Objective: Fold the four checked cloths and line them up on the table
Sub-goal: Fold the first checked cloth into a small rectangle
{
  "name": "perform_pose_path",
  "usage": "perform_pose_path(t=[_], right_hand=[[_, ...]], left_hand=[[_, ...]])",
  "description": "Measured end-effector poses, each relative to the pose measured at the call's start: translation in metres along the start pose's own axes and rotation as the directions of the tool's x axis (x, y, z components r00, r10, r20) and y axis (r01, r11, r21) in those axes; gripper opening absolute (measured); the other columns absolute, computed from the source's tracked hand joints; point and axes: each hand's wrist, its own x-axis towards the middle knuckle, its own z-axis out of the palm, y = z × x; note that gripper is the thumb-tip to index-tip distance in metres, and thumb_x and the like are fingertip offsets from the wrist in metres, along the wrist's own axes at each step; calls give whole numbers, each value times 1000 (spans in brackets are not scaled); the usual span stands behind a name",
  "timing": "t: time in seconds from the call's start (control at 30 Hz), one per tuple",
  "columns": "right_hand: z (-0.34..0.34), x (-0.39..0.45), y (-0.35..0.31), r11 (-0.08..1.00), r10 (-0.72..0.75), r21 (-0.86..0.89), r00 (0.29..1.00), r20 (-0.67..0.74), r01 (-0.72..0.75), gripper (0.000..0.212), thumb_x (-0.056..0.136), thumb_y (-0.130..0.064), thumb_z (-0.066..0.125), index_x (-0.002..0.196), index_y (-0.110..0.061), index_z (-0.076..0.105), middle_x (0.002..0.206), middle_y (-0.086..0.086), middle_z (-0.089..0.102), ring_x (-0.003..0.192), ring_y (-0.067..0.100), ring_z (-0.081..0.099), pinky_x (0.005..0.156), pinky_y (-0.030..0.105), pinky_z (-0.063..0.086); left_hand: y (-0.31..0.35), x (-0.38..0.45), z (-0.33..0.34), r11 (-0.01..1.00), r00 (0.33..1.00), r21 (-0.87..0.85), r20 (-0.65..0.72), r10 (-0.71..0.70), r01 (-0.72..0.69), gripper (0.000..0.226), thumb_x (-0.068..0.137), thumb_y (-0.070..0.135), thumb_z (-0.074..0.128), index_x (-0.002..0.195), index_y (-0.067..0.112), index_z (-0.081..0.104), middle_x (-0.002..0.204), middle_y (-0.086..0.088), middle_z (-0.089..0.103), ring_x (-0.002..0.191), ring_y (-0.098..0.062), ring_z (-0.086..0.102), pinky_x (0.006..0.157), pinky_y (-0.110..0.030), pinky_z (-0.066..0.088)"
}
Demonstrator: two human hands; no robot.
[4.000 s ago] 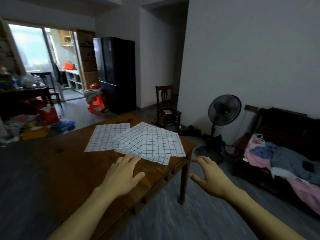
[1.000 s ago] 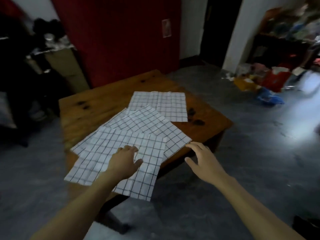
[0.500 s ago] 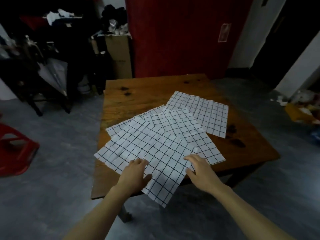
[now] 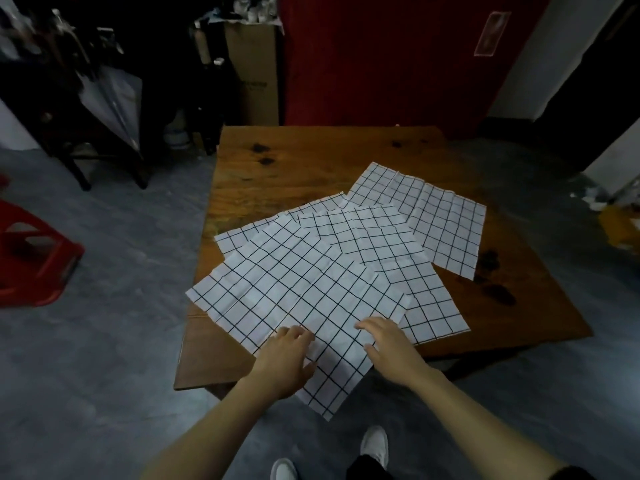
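Note:
Several white cloths with black checks lie unfolded and overlapping on a brown wooden table. The nearest cloth lies on top, and one corner hangs over the table's near edge. A second cloth lies partly under it, a third shows only its left edge, and the far cloth lies to the right. My left hand and my right hand both rest flat on the near part of the top cloth, fingers apart.
A red plastic stool stands on the grey floor at the left. Behind the table are a cardboard box, dark furniture and a red wall. My white shoes show below the table's near edge.
I have walked around the table, so the view turned. Both hands came onto the near cloth; the right hand moved from the table edge to lie flat on it.

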Motion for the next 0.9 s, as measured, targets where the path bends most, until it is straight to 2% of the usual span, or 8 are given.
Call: perform_pose_path(t=[0.13,0.27,0.33,0.43,0.53,0.63,0.8,0.9], right_hand=[[11,8,9,998,-7,-55,997,81,11,50,95,-10,49,142,-24,43,148,-6,38,138,13,30,116,32,26],[25,5,21,994,13,-109,991,133,1,56,90,-9,54,142,-26,43,149,-6,35,140,16,27,116,29,22],[28,3,26,991,22,-137,990,141,-2,61,88,-10,59,143,-28,42,154,-7,27,144,15,20,119,32,19],[29,2,30,985,21,-173,989,147,5,69,84,-7,61,145,-31,39,157,-8,22,145,14,15,119,35,16],[30,1,29,981,14,-192,992,122,10,72,83,-4,61,145,-31,37,157,-8,21,145,15,16,118,34,14],[33,-1,28,979,6,-203,996,92,13,73,82,-4,63,144,-32,36,157,-8,21,145,15,16,118,34,14],[35,-2,27,977,5,-214,998,70,10,73,82,-8,64,145,-31,36,157,-7,21,145,16,15,118,33,14],[36,-3,26,977,1,-213,996,86,18,77,82,-15,69,147,-32,32,159,-7,19,147,16,12,119,34,11]], left_hand=[[0,5,12,999,998,31,62,24,-26,53,89,36,58,138,23,43,145,0,41,130,-23,38,104,-38,39],[-5,6,32,989,989,134,139,47,-66,64,79,26,67,137,19,40,143,-3,39,128,-27,39,100,-41,41],[-7,4,42,983,991,165,122,59,-79,70,68,17,73,132,18,44,137,-4,43,121,-29,46,93,-41,46],[-9,1,53,976,996,206,62,61,-73,86,44,14,83,124,17,51,126,-5,48,107,-29,55,81,-40,53],[-10,-5,57,967,996,242,32,78,-83,105,30,17,89,128,13,50,126,-9,50,107,-31,53,82,-42,55],[-8,-10,55,963,988,225,-24,155,-146,92,43,19,86,129,13,53,127,-8,54,110,-29,52,85,-41,55],[-4,-14,54,919,929,218,-103,356,-328,39,68,20,67,106,20,61,125,-3,57,113,-24,54,86,-35,50],[-3,-12,53,939,925,153,-183,335,-309,37,65,17,68,101,20,62,117,0,61,107,-21,55,83,-33,44]])
